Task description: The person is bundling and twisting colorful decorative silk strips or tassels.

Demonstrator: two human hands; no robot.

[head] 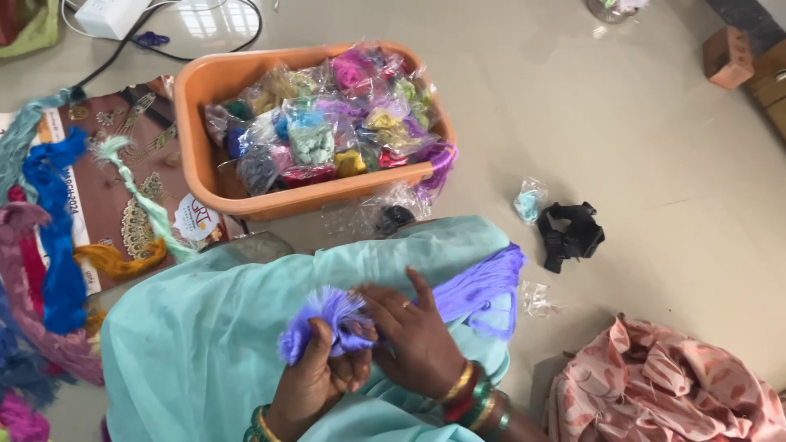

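My left hand [315, 378] grips a small bundle of lavender-purple threads [321, 317] that fans out like a tassel above my fingers. My right hand [413, 336] lies over the same bundle from the right, its fingers pinching the threads next to the left hand. Both hands rest on a pale teal cloth [205, 336] spread over my lap. A larger hank of purple thread [479, 285] lies on the cloth just right of my right hand.
An orange plastic tub [192, 123] holds several small bags of coloured thread. Loose thread hanks in blue [53, 221], pink, yellow and mint lie at left on a printed booklet. A black strap [571, 233], a small teal packet [530, 201] and pink patterned cloth [663, 385] lie at right.
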